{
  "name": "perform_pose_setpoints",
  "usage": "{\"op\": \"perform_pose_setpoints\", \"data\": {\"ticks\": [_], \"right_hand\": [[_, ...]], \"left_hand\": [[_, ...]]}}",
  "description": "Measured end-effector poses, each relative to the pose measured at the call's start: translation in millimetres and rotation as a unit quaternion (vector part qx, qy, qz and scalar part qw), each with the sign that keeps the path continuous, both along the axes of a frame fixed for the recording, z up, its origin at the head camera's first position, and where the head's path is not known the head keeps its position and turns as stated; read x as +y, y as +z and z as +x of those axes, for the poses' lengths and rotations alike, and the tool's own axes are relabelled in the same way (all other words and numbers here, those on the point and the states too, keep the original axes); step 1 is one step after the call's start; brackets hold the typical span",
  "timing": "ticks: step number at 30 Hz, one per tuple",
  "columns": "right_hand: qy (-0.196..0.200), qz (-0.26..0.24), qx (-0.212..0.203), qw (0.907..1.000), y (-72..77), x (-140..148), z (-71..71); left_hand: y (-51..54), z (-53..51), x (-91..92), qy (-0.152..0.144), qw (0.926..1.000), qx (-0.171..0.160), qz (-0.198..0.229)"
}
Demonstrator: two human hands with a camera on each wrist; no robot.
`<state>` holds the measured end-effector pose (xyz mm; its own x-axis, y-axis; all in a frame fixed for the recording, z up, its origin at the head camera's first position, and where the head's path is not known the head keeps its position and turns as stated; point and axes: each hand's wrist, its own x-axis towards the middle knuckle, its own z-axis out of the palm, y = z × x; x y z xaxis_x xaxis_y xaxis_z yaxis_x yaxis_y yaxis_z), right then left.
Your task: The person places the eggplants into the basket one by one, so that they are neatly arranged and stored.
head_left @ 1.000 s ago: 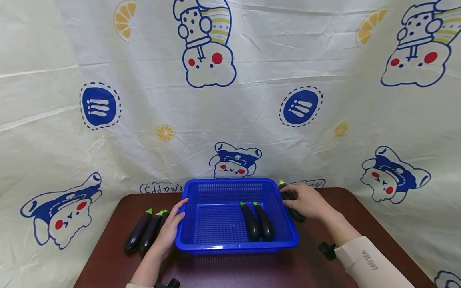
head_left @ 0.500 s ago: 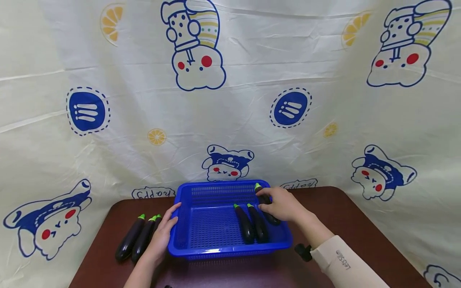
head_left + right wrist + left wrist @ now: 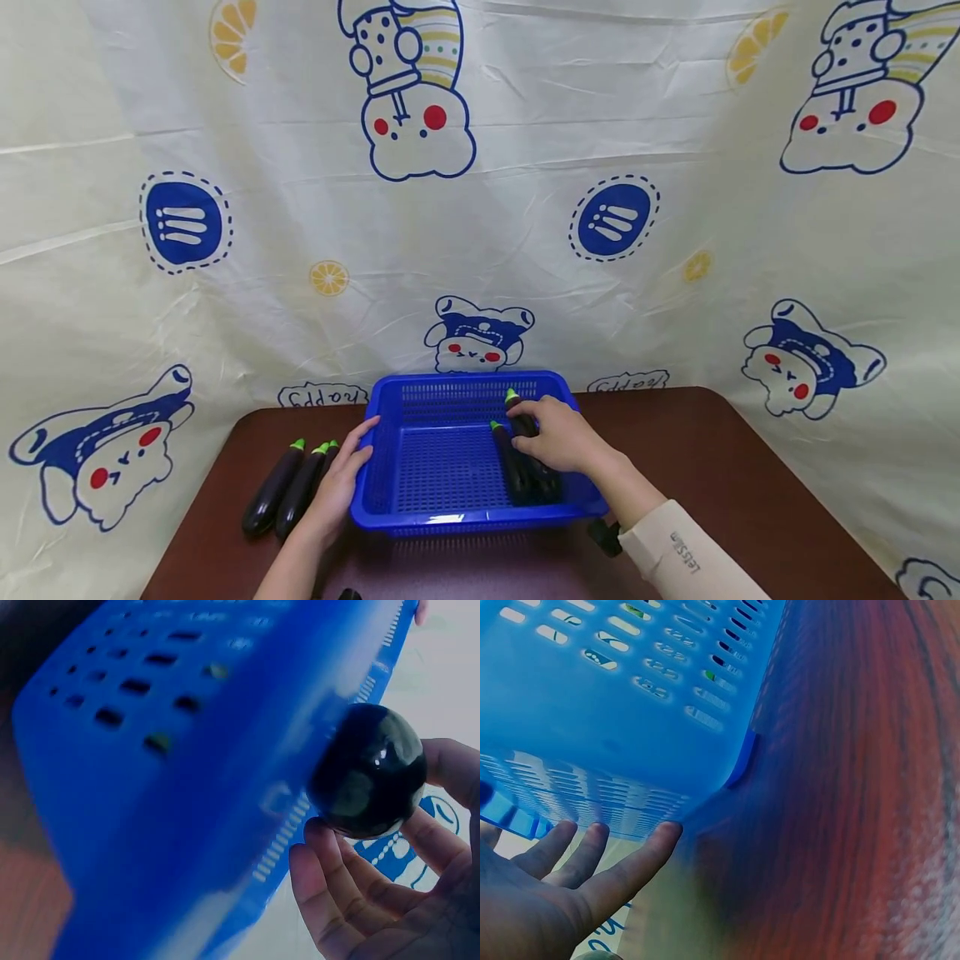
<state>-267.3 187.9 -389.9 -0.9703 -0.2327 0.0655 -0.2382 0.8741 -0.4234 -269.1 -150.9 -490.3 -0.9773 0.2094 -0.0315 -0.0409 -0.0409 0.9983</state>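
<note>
My right hand [image 3: 562,440] grips a dark purple eggplant [image 3: 522,422] with a green stem, over the right part of the blue plastic basket [image 3: 420,522]. In the right wrist view its rounded end [image 3: 367,772] shows between the thumb and fingers of the right hand [image 3: 390,904]. Another eggplant [image 3: 512,467] lies in the basket just left of it; one more there is mostly hidden by the hand and the held one. My left hand [image 3: 335,493] rests against the basket's left side, and in the left wrist view its extended fingers [image 3: 634,874] touch the perforated wall [image 3: 592,735].
Left of the basket, several eggplants [image 3: 273,492] lie side by side on the brown table [image 3: 675,467], partly behind the left forearm. A white patterned cloth [image 3: 525,208] hangs behind the table. The basket's raised rim surrounds its perforated floor.
My right hand has carried the eggplant from the table right of the basket, over the right rim, leftward to beside the eggplants inside. The left hand stays at the basket's left side.
</note>
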Motion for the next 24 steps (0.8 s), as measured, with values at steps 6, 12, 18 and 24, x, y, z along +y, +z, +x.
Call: {"op": "perform_pose_setpoints", "data": {"ticks": [6,12,18,24], "right_hand": [[0.017,-0.007,-0.010,0.9998,-10.1,-25.4,-3.3],[0.031,-0.014,-0.022,0.9992,-19.7,-44.5,-6.0],[0.010,-0.002,-0.023,0.9997,-26.3,-43.4,-10.0],[0.005,-0.010,-0.027,0.9996,-28.4,-44.8,-15.9]], "left_hand": [[1.1,3.5,-8.9,0.014,0.9999,-0.009,0.003],[-1.3,7.1,-13.7,0.028,0.9995,-0.016,-0.001],[-3.9,2.3,-5.5,0.009,0.9999,-0.008,0.009],[-1.9,-1.5,-1.3,0.007,0.9999,-0.002,0.015]]}}
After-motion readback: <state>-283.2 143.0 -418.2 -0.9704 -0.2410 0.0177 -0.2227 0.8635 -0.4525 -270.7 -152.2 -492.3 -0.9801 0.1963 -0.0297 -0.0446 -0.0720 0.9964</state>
